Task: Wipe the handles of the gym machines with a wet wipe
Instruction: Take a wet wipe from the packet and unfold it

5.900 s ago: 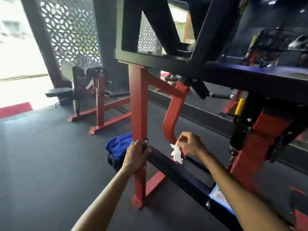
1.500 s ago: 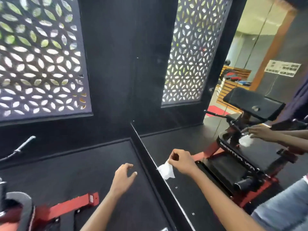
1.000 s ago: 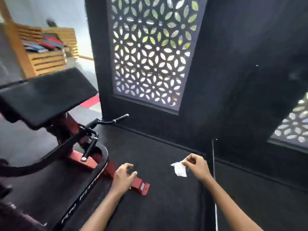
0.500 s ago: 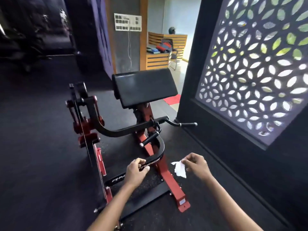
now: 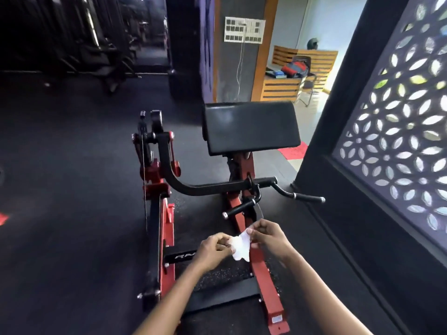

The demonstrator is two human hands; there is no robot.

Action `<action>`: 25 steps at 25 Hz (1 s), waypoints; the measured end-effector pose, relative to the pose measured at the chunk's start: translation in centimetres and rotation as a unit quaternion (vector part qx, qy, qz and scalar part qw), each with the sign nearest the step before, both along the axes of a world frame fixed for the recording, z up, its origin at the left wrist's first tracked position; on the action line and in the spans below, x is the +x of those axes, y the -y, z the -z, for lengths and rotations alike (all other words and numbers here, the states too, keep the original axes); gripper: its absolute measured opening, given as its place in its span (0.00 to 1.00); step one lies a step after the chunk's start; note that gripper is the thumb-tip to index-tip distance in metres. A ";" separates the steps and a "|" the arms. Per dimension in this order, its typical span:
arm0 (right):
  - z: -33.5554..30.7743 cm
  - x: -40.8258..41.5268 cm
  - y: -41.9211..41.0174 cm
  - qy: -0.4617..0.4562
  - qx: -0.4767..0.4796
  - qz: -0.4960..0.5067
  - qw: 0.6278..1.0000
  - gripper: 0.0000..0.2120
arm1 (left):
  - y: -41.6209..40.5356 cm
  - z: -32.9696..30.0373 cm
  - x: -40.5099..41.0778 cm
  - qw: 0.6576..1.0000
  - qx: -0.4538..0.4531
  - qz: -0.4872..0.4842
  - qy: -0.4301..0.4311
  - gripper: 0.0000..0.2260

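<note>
Both hands hold the wet wipe [image 5: 240,246] up in front of the curl machine [image 5: 164,213]; the left hand [image 5: 214,249] pinches its left edge and the right hand [image 5: 267,235] pinches its top corner (each grip is clamped on the wipe). The near handle [image 5: 239,208] lies just above and ahead of the hands, its long way slanting up to the right; the far handle [image 5: 307,197] pokes out to the right. The right hand looks nearer to both, so I think it wipes next.

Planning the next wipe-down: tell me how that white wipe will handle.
The wet wipe is probably floppy: it hangs crumpled between the left hand and right hand. Likely light, since fingertip pinches hold it. Looks thin, so may tear.
</note>
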State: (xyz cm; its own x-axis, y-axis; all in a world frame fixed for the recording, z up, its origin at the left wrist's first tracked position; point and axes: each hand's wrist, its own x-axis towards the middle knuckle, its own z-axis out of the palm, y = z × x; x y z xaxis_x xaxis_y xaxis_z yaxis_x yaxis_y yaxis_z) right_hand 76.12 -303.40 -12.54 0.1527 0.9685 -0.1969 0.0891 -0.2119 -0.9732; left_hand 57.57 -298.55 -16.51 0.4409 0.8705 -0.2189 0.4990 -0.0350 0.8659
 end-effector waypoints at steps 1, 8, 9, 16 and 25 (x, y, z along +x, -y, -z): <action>-0.1 1.2 -0.9 -0.012 -0.003 -0.017 1.000 0.04 | -0.2 0.2 1.4 1.000 0.005 -0.030 0.006 0.06; -0.8 10.3 -4.4 -0.006 -0.009 -0.061 0.998 0.05 | -0.7 -1.1 9.8 0.984 0.012 -0.173 0.031 0.06; -0.9 11.5 -4.9 -0.018 -0.008 -0.050 0.999 0.05 | -1.0 -1.5 10.2 0.981 0.002 -0.187 0.046 0.05; 1.4 16.0 -6.7 0.002 -0.052 0.076 0.996 0.06 | -4.0 -2.0 9.5 0.953 -0.027 -0.288 0.095 0.06; 1.8 17.1 -10.2 0.049 -0.130 0.164 0.977 0.03 | -10.3 -4.2 10.0 0.943 -0.087 -0.254 0.196 0.07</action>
